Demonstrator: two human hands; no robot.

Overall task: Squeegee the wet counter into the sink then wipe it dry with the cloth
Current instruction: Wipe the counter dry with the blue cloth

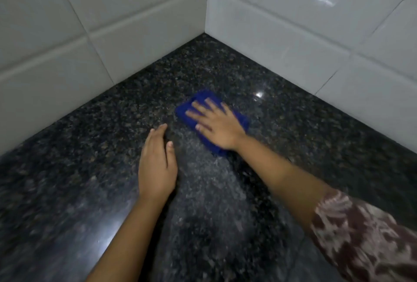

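A folded blue cloth (186, 112) lies flat on the dark speckled granite counter (293, 128), a little in front of the wall corner. My right hand (216, 123) presses down on it with fingers spread, palm covering most of the cloth. My left hand (156, 164) rests flat on the counter just left of the cloth, fingers together, holding nothing. A pale streaky band of wetness (209, 186) runs on the counter from the cloth toward me. No squeegee and no sink are in view.
White tiled walls (135, 22) meet in a corner at the back and bound the counter on the left and right. A patterned sleeve (365, 236) covers my right forearm at the lower right.
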